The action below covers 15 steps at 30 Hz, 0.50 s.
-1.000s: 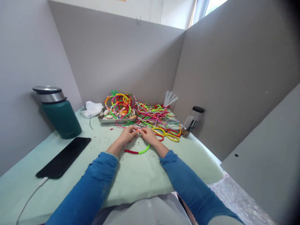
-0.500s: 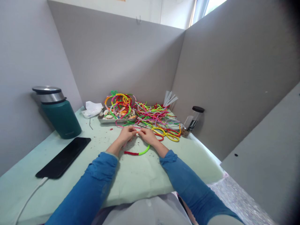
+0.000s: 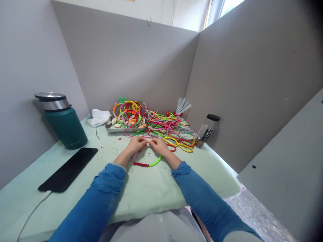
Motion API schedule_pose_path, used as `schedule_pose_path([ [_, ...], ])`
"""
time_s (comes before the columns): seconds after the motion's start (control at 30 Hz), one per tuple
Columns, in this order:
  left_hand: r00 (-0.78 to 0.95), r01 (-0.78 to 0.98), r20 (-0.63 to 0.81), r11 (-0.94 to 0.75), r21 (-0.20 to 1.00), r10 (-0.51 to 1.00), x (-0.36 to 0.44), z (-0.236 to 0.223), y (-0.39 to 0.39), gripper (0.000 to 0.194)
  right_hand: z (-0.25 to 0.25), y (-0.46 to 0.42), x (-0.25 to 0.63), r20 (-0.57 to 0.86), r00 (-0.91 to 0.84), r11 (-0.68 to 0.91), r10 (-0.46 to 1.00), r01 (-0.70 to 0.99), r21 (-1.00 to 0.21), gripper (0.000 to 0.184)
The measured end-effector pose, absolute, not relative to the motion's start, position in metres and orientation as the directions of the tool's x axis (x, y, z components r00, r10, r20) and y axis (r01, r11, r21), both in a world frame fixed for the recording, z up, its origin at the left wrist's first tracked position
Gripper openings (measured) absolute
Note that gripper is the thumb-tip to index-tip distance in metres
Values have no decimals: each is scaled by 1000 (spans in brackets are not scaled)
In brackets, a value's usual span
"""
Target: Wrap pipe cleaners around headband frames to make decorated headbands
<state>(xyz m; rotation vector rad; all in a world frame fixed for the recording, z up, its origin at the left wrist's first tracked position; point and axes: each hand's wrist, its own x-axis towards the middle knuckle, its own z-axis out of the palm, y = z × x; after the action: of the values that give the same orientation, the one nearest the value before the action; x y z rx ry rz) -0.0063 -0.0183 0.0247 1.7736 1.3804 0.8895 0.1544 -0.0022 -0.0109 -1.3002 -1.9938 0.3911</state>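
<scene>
My left hand (image 3: 136, 144) and my right hand (image 3: 159, 146) meet at the middle of the table, fingertips pinched around a small orange piece of pipe cleaner (image 3: 147, 142). Only a short bit of it shows between the fingers. Below my right wrist curves a red and green length of pipe cleaner (image 3: 152, 164); its upper end passes out of sight beneath that hand. Some pink fuzzy material (image 3: 136, 155) lies under my left hand, partly hidden. Yellow pipe cleaner loops (image 3: 185, 147) rest just beyond my right hand.
Behind my hands stands a metal tray (image 3: 121, 130) holding shells and coloured rings. Beside it is a heap of pipe cleaners (image 3: 166, 124). A green bottle (image 3: 66, 126) and a phone (image 3: 69, 169) on a cable are left; a black-capped clear container (image 3: 209, 129) is right. Grey partitions enclose the table.
My left hand has shifted very slightly, showing a little more of the pink material beneath it. My right hand stays nearly still, and both keep their pinch.
</scene>
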Motion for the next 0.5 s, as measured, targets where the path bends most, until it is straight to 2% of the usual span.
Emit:
schedule_pose_path([
  [0.3, 218, 523, 125, -224, 822, 968, -6, 20, -12, 18, -9, -3, 154, 389, -242, 442, 889, 677, -589, 25],
  [0.5, 206, 522, 51, -154, 839, 977, -10, 17, -8, 20, -10, -4, 154, 388, -287, 474, 876, 660, -583, 25],
])
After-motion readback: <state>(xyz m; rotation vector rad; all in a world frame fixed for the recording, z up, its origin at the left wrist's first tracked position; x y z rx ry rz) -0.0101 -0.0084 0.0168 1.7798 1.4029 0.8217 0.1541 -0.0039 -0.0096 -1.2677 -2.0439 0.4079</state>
